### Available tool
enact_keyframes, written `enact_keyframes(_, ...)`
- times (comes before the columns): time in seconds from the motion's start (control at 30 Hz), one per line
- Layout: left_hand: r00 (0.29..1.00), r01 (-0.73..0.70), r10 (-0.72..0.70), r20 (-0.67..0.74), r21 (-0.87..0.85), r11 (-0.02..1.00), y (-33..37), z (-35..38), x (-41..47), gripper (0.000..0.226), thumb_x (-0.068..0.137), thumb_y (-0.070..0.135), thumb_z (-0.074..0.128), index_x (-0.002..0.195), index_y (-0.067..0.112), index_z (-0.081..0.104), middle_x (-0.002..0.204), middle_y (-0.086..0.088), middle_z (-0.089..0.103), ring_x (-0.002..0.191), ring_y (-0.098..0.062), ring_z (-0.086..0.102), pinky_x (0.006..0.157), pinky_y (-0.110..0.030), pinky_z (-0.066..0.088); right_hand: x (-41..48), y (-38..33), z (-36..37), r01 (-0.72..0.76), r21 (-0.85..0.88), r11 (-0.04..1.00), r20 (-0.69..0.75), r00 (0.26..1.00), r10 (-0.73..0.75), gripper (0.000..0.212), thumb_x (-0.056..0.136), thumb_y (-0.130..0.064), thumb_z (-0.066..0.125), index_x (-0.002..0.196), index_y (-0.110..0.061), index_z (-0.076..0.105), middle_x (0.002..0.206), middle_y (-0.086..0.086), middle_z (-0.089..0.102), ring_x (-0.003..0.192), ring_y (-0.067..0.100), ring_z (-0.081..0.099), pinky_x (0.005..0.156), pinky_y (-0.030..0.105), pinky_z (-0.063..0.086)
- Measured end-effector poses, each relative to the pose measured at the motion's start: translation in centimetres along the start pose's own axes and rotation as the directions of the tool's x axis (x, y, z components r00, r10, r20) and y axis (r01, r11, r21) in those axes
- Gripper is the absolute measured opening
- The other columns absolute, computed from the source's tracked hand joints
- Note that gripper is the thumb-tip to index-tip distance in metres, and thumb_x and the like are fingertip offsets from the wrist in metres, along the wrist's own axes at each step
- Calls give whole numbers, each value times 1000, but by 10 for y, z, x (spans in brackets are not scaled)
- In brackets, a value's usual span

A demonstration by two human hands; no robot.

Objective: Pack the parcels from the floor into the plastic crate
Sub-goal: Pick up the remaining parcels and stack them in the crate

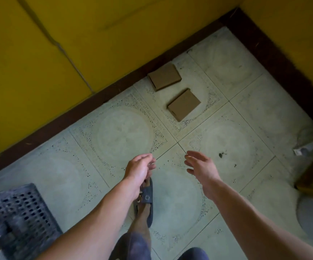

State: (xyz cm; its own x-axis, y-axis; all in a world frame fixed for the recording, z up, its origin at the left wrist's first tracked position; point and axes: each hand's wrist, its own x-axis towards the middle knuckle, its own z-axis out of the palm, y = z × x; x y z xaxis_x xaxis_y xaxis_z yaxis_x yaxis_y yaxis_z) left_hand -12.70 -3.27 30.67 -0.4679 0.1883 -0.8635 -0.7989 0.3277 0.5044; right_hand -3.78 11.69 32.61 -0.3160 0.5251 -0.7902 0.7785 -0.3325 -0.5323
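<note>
— Where are the parcels lying?

— Two flat cardboard ones, the far parcel (164,76) by the wall, the near parcel (184,105) just in front. The plastic crate (19,216) is sitting near left.

— How will they handle?

— Probably light and stiff; you're best pinching the long edges. Your left hand (139,170) and right hand (201,166) are reaching forward, fingers loosely apart, holding nothing.

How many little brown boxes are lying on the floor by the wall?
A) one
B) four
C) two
C, two: one cardboard parcel lies close to the dark skirting and a second parcel lies just nearer, apart from it, with both hands empty above the tiles.
</note>
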Motion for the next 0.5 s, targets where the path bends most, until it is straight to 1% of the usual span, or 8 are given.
enact_keyframes(0.1,999,26,-26,-22,-9,1000,21,36,21,24,98,16,51,119,11,61,112,-8,69,87,-15,64,67,-21,47,33,-22,-28,-20,-14,1000,16,1000,20,32,96,-10,53,128,-14,58,120,3,63,108,17,61,91,28,50)
enact_keyframes(0.2,999,45,-45,-29,-12,999,38,76,38,23,98,17,51,118,12,61,110,-7,69,90,-16,66,72,-24,49,67,-41,-61,-36,-38,999,32,999,37,34,97,-11,53,130,-13,57,123,3,62,109,17,60,95,29,50)
enact_keyframes(0.3,997,56,-58,-49,-33,998,54,118,55,21,98,17,52,116,13,62,107,-5,70,95,-18,67,83,-32,52,108,-60,-95,-55,-53,997,58,997,58,34,96,-8,53,129,-12,57,123,5,63,108,17,61,96,30,49)
enact_keyframes(0.37,995,60,-63,-81,-47,997,65,147,67,17,98,17,51,111,16,63,107,-5,70,98,-19,67,88,-35,52,136,-74,-120,-63,-74,995,81,994,69,34,96,-7,52,130,-12,56,124,5,62,109,17,60,97,31,49)
enact_keyframes(0.43,992,60,-69,-109,-84,995,76,176,78,15,99,16,49,106,20,62,108,-4,69,100,-20,67,88,-34,52,166,-90,-145,-44,-132,990,113,992,59,34,96,-8,52,129,-13,56,123,4,62,109,17,60,98,33,49)
enact_keyframes(0.5,988,84,-98,-121,-120,989,84,204,87,15,99,16,48,105,21,61,108,-3,69,101,-20,67,86,-33,52,192,-104,-169,-45,-168,985,132,989,68,34,95,-7,53,128,-15,57,121,3,62,108,17,60,97,32,50)
